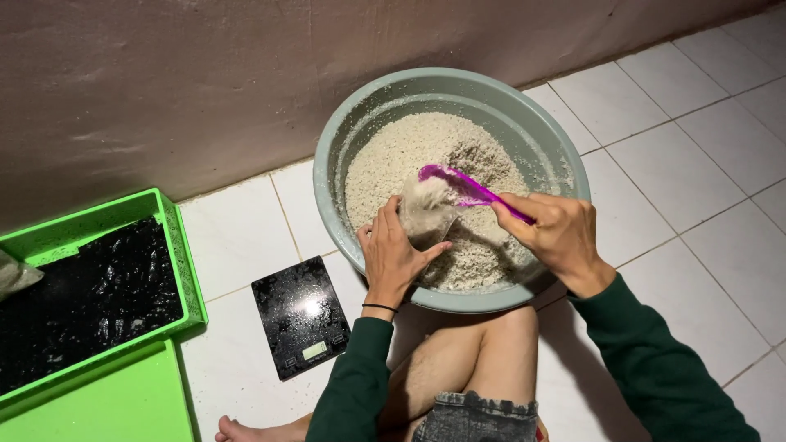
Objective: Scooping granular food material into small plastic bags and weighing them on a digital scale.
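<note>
A large grey-green basin sits on the white tiled floor against the wall, filled with pale crumbly grain-like mix. My left hand holds a small clear plastic bag open over the basin's near side. My right hand grips the handle of a purple spoon, its bowl at the bag's mouth with some mix on it. Both arms wear dark green sleeves.
A black digital kitchen scale lies on the tiles left of my knee. A green crate lined with black plastic stands at the left, a filled bag at its edge, a green lid below. My bare knee rests beneath the basin.
</note>
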